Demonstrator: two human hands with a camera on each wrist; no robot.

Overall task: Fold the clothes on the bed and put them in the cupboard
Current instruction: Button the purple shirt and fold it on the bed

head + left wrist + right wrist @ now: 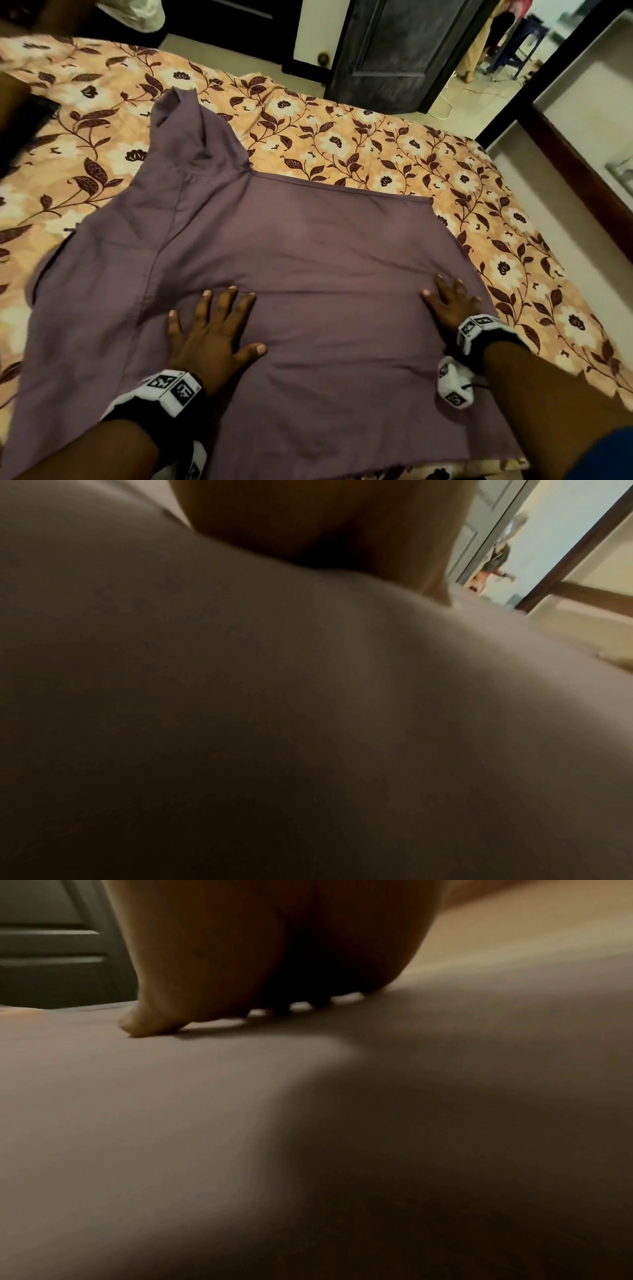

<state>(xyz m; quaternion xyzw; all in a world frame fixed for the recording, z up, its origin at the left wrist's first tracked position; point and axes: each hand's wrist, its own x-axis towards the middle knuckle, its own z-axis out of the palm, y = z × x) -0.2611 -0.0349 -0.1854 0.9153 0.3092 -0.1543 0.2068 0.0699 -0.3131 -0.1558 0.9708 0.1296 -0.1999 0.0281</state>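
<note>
The left hand and right hand press with flat, straight fingers on the purple shirt, spread on the bed, so folding seems barely started and the cupboard step remains.

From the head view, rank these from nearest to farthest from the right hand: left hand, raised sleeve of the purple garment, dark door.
1. Left hand: beside the right hand, flat on the purple garment.
2. Raised sleeve: far left, on the bed.
3. Dark door: beyond the bed.
</note>
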